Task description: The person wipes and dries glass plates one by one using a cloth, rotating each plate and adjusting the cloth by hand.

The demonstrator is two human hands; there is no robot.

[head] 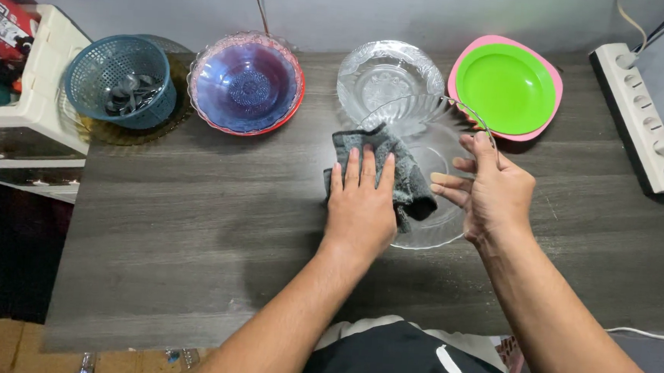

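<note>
Nearest the camera, the person's forearms came up over the front edge of the dark wood-grain worktop (191, 232), which was bare on the near side, so all handling sat at mid-depth. The left hand (360, 203) lay flat, fingers together and stretched, pressing a dark grey cloth (402, 175) against the inner face of a clear glass bowl (435, 139). The right hand (493, 190) gripped the bowl's right rim, thumb over the scalloped edge and fingers curled behind the wall. The bowl stood tilted on its lower edge, mouth turned toward the person; that tilt appeared to be what let the flat palm reach the inside, while the right-hand grip kept the bowl from sliding under the pressure. The hands were apart, one on each side of the bowl.

Just behind, touching or nearly touching the tilted rim, a second clear glass bowl (381, 73) rested upright. To its right sat a green plate (507, 86) nested on a pink one (539, 134). To its left was a glass bowl over a red-rimmed dish with a blue inside (246, 85), then a blue plastic basket (119, 81) holding small dark items, set on an amber glass dish (175, 112). The dishes formed one row along the wall. A white power strip (640, 117) lay at the far right edge, well apart from the bowls.
</note>
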